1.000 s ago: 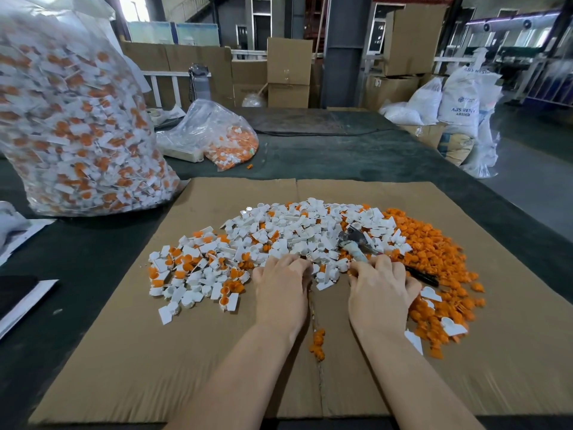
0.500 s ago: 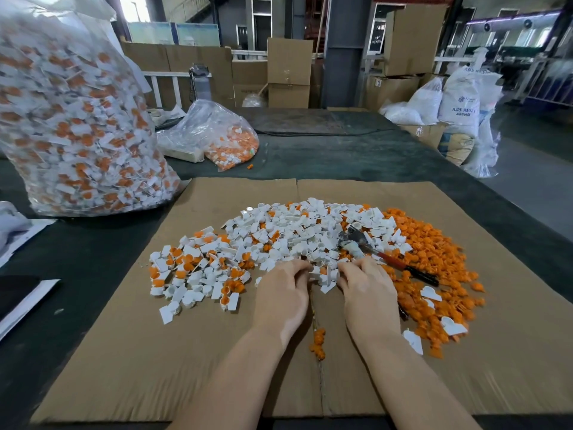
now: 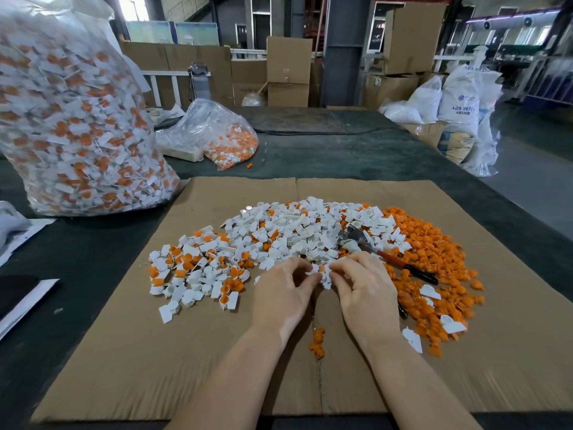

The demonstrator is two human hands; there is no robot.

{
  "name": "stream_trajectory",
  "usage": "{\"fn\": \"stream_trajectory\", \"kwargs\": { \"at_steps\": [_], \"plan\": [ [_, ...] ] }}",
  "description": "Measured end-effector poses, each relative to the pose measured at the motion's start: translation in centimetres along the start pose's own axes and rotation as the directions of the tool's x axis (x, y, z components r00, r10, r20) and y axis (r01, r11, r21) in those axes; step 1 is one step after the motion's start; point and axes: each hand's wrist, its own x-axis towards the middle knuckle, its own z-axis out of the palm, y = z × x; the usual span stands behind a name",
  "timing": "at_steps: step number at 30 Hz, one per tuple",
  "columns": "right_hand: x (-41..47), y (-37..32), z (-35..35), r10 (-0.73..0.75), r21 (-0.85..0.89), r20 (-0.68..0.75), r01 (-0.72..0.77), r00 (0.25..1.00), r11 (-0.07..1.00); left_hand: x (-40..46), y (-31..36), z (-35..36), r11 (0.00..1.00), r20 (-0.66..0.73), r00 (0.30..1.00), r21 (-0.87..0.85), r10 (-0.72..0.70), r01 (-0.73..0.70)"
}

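A heap of small white plastic pieces [image 3: 297, 231], some with orange caps, lies spread on a brown cardboard sheet [image 3: 130, 361]. To its right sits a pile of loose orange caps [image 3: 434, 252]. My left hand [image 3: 283, 294] and my right hand [image 3: 364, 288] meet at the heap's near edge, both pinching small white pieces [image 3: 322, 274] between fingertips. Pliers with a red and black handle [image 3: 387, 256] lie on the heap just beyond my right hand, untouched.
A big clear bag of white and orange parts [image 3: 77, 119] stands at the left on the dark table [image 3: 341, 156]. A smaller bag [image 3: 214, 135] lies behind. A few orange caps [image 3: 317, 342] sit between my wrists. Cardboard boxes and white sacks [image 3: 459, 100] fill the background.
My right hand has slid left, away from the pliers, and both hands have drawn together and back, lifting small white pieces from the heap's near edge.
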Motion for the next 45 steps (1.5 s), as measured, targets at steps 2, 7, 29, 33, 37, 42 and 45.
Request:
{"fn": "stream_trajectory", "kwargs": {
  "at_steps": [2,7,29,33,37,42,45],
  "plan": [
    [-0.04,-0.1,-0.13,0.02,0.05,0.004,-0.02,1.0,0.999,0.05,-0.08,-0.02,1.0,0.01,1.0,0.022,0.011,-0.011],
    [-0.02,-0.23,-0.36,0.093,0.205,0.053,-0.102,0.994,0.973,0.13,-0.19,-0.25,0.991,0.021,0.999,-0.127,-0.045,0.048],
    [-0.11,-0.49,-0.2,0.045,0.154,0.098,-0.06,0.994,0.986,0.17,-0.55,-0.23,0.967,0.061,0.998,-0.254,-0.01,0.025],
    [-0.15,-0.49,-0.1,0.049,0.111,0.107,-0.061,0.993,0.992,0.15,-0.52,-0.19,0.974,0.072,0.997,-0.227,-0.002,0.018],
    [-0.23,-0.38,0.15,0.058,0.092,0.128,-0.07,0.99,0.993,0.07,-0.48,-0.14,0.976,0.069,0.998,-0.216,0.0,0.015],
    [-0.29,-0.59,0.14,0.01,0.069,0.119,-0.019,0.993,0.997,-0.16,-0.3,-0.07,0.99,0.06,0.997,-0.136,0.04,-0.031],
    [-0.28,-0.51,0.09,-0.01,0.093,0.124,-0.001,0.992,0.996,-0.01,-0.38,-0.12,0.981,0.042,0.999,-0.193,0.01,-0.002]
  ]
}}
